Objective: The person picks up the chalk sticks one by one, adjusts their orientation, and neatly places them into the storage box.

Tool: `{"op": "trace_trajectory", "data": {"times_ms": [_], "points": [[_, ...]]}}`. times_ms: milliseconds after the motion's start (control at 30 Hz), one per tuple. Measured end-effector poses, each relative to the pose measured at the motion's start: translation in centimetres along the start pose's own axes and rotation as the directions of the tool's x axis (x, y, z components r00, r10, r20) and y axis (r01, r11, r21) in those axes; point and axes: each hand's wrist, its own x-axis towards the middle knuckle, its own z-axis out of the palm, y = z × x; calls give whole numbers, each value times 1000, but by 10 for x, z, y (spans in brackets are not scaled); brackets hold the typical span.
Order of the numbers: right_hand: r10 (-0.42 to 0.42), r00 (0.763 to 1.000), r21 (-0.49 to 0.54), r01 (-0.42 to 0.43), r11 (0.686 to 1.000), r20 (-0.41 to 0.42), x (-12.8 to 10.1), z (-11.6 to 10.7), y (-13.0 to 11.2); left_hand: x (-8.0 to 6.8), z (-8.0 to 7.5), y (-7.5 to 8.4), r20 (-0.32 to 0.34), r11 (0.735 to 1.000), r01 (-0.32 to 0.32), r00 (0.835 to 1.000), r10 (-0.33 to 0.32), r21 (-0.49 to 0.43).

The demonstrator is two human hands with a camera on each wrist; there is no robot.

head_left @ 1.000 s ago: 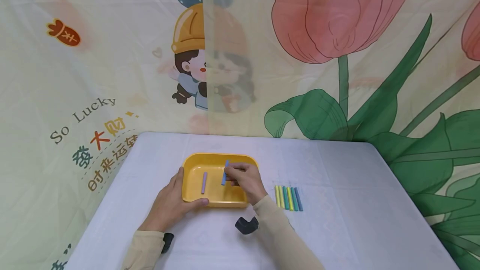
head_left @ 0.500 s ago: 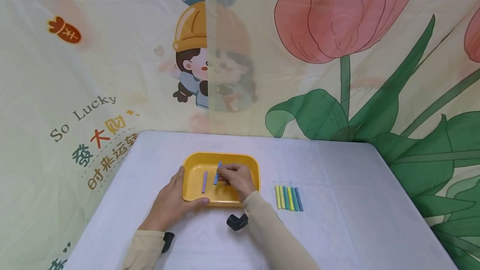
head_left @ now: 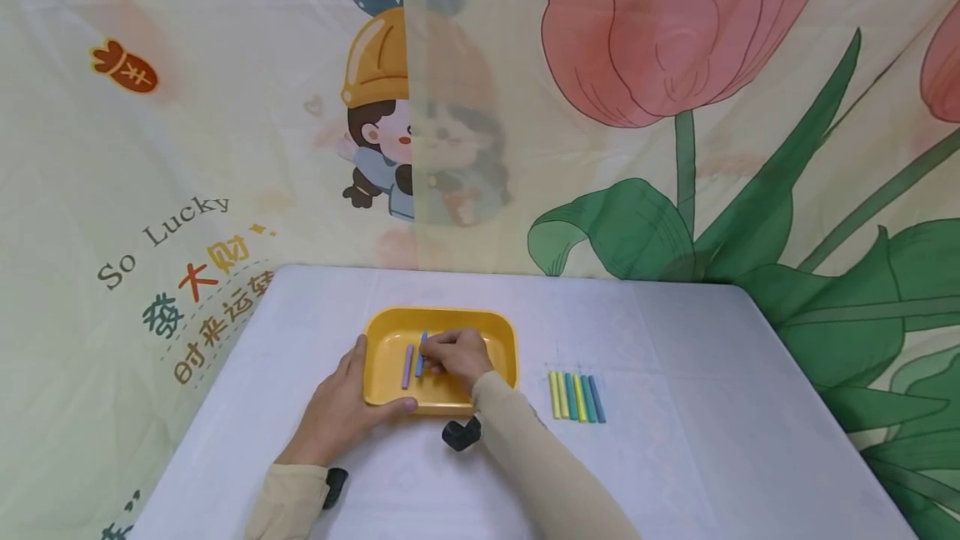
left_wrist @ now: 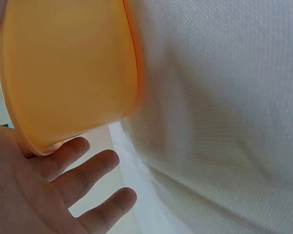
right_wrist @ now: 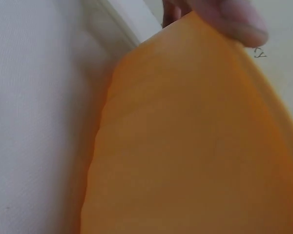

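Note:
A yellow tray (head_left: pixel 504 333) sits on the white-covered table. A purple stick (head_left: pixel 407 366) lies inside it. My right hand (head_left: pixel 442 354) reaches into the tray and pinches a blue stick (head_left: pixel 422 352), held just right of the purple one and parallel to it. My left hand (head_left: pixel 347 400) holds the tray's front left corner, thumb on the front rim and index finger along the left wall. The left wrist view shows the tray's outer wall (left_wrist: pixel 63 73) and my left hand's fingers (left_wrist: pixel 83 175) spread below it. The right wrist view is filled by the tray wall (right_wrist: pixel 195 146).
A row of several yellow, green and blue sticks (head_left: pixel 576 396) lies on the tablecloth (head_left: pixel 675 407) right of the tray. A printed curtain (head_left: pixel 675 107) hangs right behind the table. The table's rounded corners and edges show at left and right.
My right hand has carried the blue stick leftward across the tray, from its right half to right beside the purple stick. The left hand and tray have stayed put.

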Motion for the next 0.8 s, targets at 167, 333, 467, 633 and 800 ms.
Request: {"op": "trace_trajectory", "data": {"times_ms": [167,333,467,633,800], "points": [[8,1000,-72,-7,997,16,4,5,2,0,-1,1,-2,1000,-4,1000,4,-5],[21,1000,-87,-20,996,14,8,11,5,-1,-2,2,-5,1000,-11,1000,11,-4],[20,1000,-114,-20,993,5,5,12,2,-1,-2,1,-12,1000,-20,1000,20,-1],[23,1000,-134,-23,991,0,6,14,2,-1,-2,1,-18,1000,-30,999,30,1],[8,1000,-148,-9,989,-2,7,15,3,-1,-2,1,-14,1000,-26,1000,26,-2]]}}
